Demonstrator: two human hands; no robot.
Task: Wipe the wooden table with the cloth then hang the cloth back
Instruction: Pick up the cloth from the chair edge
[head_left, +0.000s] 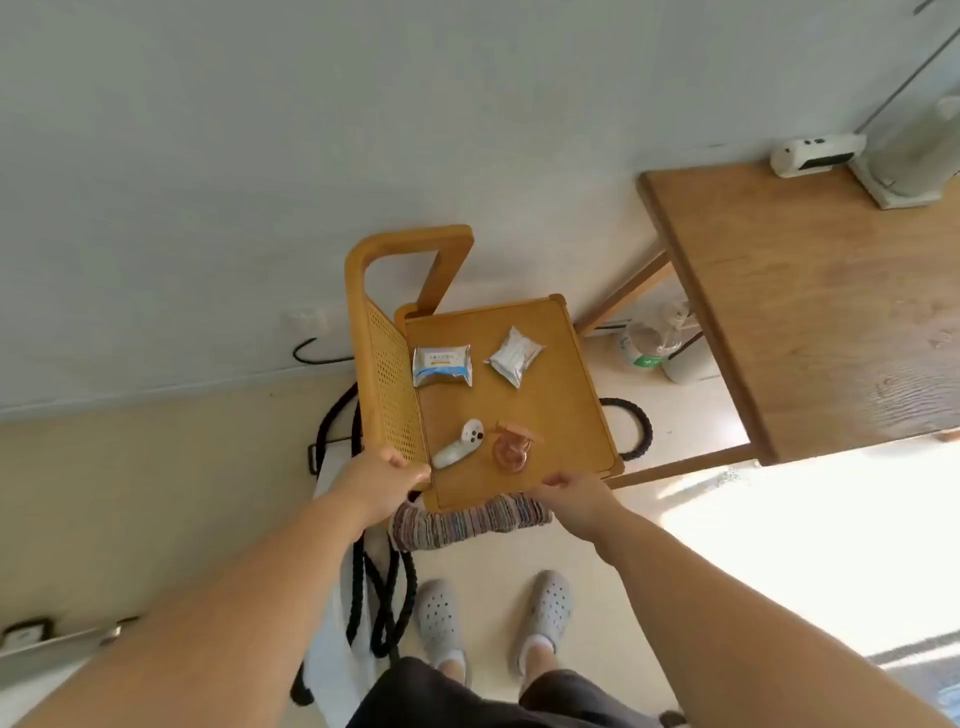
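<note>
A small wooden side table (524, 415) with a raised rim, a loop handle and a rattan side panel stands in front of me. A striped multicoloured cloth (467, 522) hangs bunched along the underside of its near edge. My right hand (574, 499) is at the cloth's right end by the near edge, fingers pinched on the fabric. My left hand (382, 480) is at the table's near left corner, just above the cloth's left end. Its fingers are curled, and what they grip is hidden.
On the tabletop lie a blue-white wipes pack (441, 365), a silver pouch (515, 356), a white controller (460, 451) and a clear pink object (511, 449). A larger wooden table (831, 312) stands to the right, a black rope (382, 597) hangs left, and my feet are below.
</note>
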